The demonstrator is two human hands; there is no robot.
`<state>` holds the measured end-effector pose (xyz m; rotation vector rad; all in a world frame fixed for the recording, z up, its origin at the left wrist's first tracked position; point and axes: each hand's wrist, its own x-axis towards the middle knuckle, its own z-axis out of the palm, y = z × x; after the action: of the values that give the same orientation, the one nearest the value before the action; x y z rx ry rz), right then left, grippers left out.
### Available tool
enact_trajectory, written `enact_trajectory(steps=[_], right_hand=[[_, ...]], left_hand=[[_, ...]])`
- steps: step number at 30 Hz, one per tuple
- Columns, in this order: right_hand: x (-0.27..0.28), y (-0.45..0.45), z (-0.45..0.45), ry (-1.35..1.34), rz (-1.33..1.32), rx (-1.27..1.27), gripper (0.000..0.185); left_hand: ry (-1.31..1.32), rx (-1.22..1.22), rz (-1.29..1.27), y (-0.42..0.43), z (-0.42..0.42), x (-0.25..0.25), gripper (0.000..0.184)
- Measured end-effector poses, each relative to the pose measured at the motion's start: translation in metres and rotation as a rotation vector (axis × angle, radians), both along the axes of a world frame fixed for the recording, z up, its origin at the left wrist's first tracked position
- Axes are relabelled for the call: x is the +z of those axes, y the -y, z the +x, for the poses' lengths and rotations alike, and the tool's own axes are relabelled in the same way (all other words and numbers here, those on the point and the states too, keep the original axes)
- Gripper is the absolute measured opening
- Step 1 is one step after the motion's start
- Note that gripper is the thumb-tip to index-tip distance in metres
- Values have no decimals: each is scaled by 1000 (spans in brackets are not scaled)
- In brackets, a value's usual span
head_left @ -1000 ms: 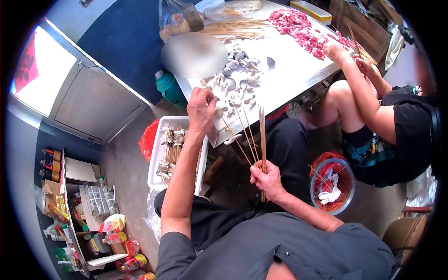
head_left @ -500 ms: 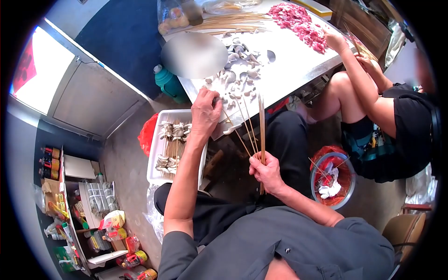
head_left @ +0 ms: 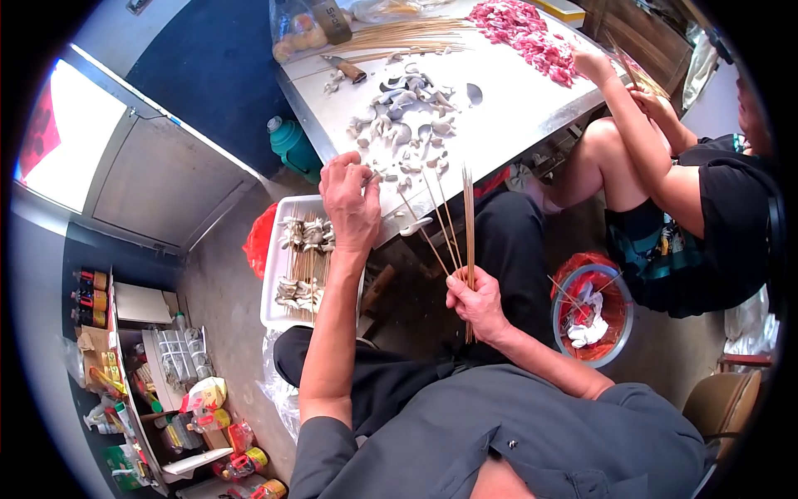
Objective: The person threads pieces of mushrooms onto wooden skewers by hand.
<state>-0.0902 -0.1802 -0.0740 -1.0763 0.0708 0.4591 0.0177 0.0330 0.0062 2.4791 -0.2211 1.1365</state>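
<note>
My right hand (head_left: 478, 301) is closed around a bundle of bamboo skewers (head_left: 470, 218), points upward. A few of them fan out to the left, and a pale mushroom piece (head_left: 416, 226) sits on one leaning skewer. My left hand (head_left: 351, 204) is at the near left corner of the table, its fingers pinched with a small grey mushroom piece partly showing at the tips. Beyond it, torn grey-white oyster mushroom pieces (head_left: 401, 129) lie scattered over the white tabletop (head_left: 490, 121).
Left of my legs, a white tray (head_left: 268, 287) holds skewered mushrooms (head_left: 303, 293). A knife (head_left: 345, 68), loose skewers (head_left: 407, 35) and a heap of red meat (head_left: 524, 37) lie on the table. A co-worker (head_left: 706, 200) sits at right, near a lined bin (head_left: 592, 353). A teal jug (head_left: 293, 148) stands left.
My left hand has shifted slightly left and toward me, the fingers still pinched. My right hand and its skewers have hardly moved. The view has tilted a little.
</note>
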Motion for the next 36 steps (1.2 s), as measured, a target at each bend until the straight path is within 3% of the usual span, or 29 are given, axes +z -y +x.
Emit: enact_trajectory(steps=[2,4,8,10,17,27,32,33,36], right_hand=[[1,0,0,3,-1,0,15],[3,0,0,2,20,10,14],[5,-2,-1,18,21,26,14],[7,-4,-2,35,2,36,13],[3,-3,-3,5,-1,53,13],[5,-5,-3,11,10,56,11],[5,-5,-3,-5,11,32,13],[7,-4,-3,-6,21,21,12],[11,-4,1,6,23,5,12]], left_hand=[[67,17,52,2,-2,2,14],[-75,-81,-274,0,-4,-7,11],[-216,-131,-520,3,-7,-22,7],[-293,-297,-976,10,-10,-23,6],[-297,-460,-1338,21,-22,-22,9],[-183,-551,-1180,22,-22,-26,12],[-615,-488,-1130,18,-45,-3,14],[-654,-495,-933,16,-47,2,15],[-747,-557,-826,14,-47,9,15]])
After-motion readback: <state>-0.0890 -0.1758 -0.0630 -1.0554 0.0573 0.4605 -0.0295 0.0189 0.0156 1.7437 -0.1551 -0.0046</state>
